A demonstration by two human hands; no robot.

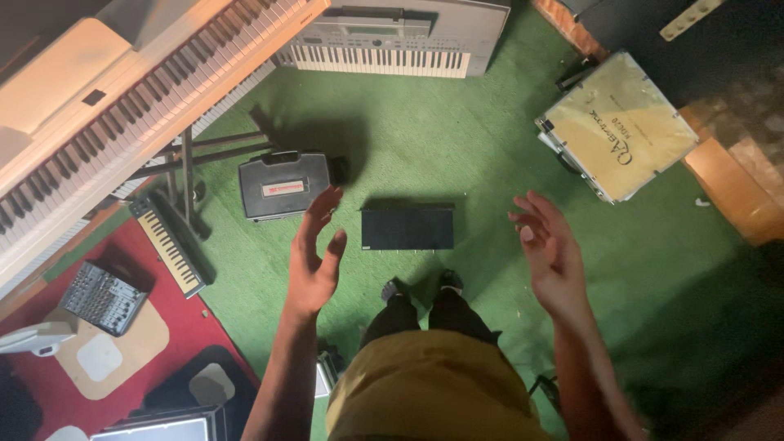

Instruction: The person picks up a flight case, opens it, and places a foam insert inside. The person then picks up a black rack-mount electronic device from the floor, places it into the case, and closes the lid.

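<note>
I stand on green carpet and look straight down. My left hand (315,255) is raised in front of me, palm turned inward, fingers apart and holding nothing. My right hand (549,245) mirrors it on the other side, also spread and holding nothing. Between and below the hands, a flat black rectangular box (407,228) lies on the carpet just ahead of my feet (420,287). A dark hard case (283,185) with a red and white label lies beyond my left hand. Neither hand touches anything.
A long white piano keyboard (122,106) on a black stand fills the upper left. A grey keyboard (392,37) lies at the top. A pale square case (618,126) sits upper right. A small keyboard (167,243) and a mixer (104,297) lie on a red mat.
</note>
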